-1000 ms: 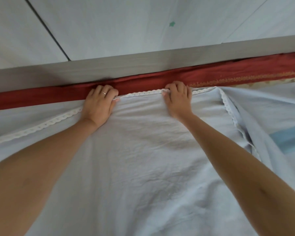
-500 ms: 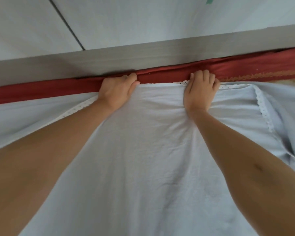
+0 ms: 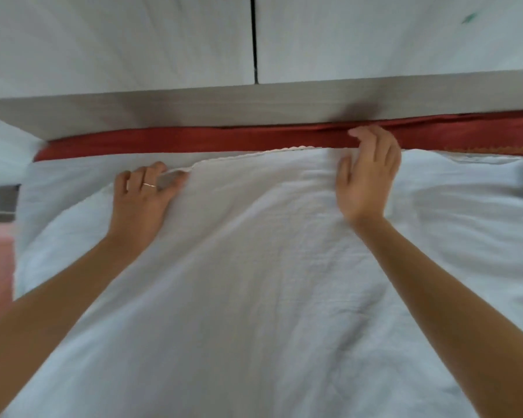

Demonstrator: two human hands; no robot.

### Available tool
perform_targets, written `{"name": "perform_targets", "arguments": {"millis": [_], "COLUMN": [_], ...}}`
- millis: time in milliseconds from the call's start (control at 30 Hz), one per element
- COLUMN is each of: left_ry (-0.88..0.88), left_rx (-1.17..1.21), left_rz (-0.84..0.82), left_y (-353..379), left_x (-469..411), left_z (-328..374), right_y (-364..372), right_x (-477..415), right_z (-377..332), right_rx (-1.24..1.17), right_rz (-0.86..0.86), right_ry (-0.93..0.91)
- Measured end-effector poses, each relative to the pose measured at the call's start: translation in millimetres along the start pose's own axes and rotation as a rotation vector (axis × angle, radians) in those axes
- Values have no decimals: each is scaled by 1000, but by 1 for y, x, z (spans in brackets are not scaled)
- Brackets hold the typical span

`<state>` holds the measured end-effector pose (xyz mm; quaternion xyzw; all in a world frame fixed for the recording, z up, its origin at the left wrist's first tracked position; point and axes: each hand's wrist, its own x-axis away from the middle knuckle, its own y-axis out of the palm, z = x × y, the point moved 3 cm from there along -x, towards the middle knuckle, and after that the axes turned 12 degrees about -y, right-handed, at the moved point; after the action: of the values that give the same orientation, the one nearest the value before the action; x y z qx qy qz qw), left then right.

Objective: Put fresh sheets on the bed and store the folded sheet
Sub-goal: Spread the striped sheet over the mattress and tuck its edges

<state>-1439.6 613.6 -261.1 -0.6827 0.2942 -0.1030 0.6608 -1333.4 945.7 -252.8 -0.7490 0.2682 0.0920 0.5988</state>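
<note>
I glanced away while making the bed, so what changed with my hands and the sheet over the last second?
The left hand drew back from the red strip, its fingers curled on the lace edge, which now sits short of the red there. The right hand let go and opened, fingers loose over the strip. The white sheet stays spread out below the grey rail.

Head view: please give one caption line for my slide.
Left hand and right hand rest on a lace-edged white sheet near the red fabric strip.
</note>
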Motion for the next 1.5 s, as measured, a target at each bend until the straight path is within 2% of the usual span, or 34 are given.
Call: {"name": "perform_targets", "arguments": {"millis": [33, 100, 167, 233, 333, 433, 500, 567, 633, 667, 733, 767, 800, 867, 967, 1033, 1100, 1133, 1167, 1267, 1300, 1333, 1367, 1400, 1500], "left_ry": [20, 42, 14, -19, -137, -371, -462, -534, -652, -722, -850, -901, -937, -973, -1021, -1081, -1057, -1000, -917, -688, -686, -661, -631, -576, -457], "left_rx": [-50, -132, -158, -118, -3, 41, 55, 102, 151, 151, 116, 93, 79, 66, 101, 183, 259, 306, 360, 417, 408, 404, 395, 377, 344], "left_rz": [11, 23, 16, -30, -96, -166, -200, -246, -292, -306, -339, -368, -398, -438, -478, -478, -427, -415, -429, -628, -690, -754, -812, -851, -939], "left_y": [2, 7, 12, 15, 7, -2, -5, -2, 7, 11, 20, 23, 25, 26, 14, -3, -23, -32, -39, -52, -53, -56, -59, -58, -58], "left_x": [-4, -15, -23, -25, -23, -17, -11, -7, -8, -11, -18, -20, -21, -23, -24, -22, -9, 5, 21, 79, 97, 111, 122, 128, 125], "left_z": [-12, -27, -34, -34, -33, -38, -36, -32, -27, -25, -20, -17, -14, -13, -12, 4, 39, 58, 81, 149, 156, 175, 186, 204, 241], "right_y": [7, 30, 52, 62, 67, 66, 64, 54, 39, 33, 21, 17, 10, -21, -89, -124, -135, -129, -119, -94, -88, -92, -97, -106, -147], "right_x": [6, 21, 27, 24, 14, 11, 9, 9, 23, 40, 82, 103, 120, 140, 165, 180, 180, 176, 175, 201, 216, 233, 242, 251, 269], "right_z": [-28, -67, -79, -79, -78, -84, -90, -116, -158, -176, -178, -155, -121, -39, 60, 87, 77, 60, 39, -55, -80, -77, -58, -24, 95], "right_rx": [-100, -95, -2, 46, 102, 116, 136, 234, 165, 63, -34, -17, 41, 170, 303, 337, 327, 318, 296, 187, 133, 103, 115, 161, 411], "right_rz": [-76, -342, -560, -655, -758, -847, -893, -838, -683, -662, -715, -737, -742, -712, -755, -729, -627, -607, -611, -687, -722, -747, -756, -764, -757], "right_ry": [-177, -432, -408, -288, -231, -206, -95, -53, -189, -342, -648, -706, -668, -399, 111, 509, 795, 800, 689, -106, -325, -437, -460, -380, 88]}}
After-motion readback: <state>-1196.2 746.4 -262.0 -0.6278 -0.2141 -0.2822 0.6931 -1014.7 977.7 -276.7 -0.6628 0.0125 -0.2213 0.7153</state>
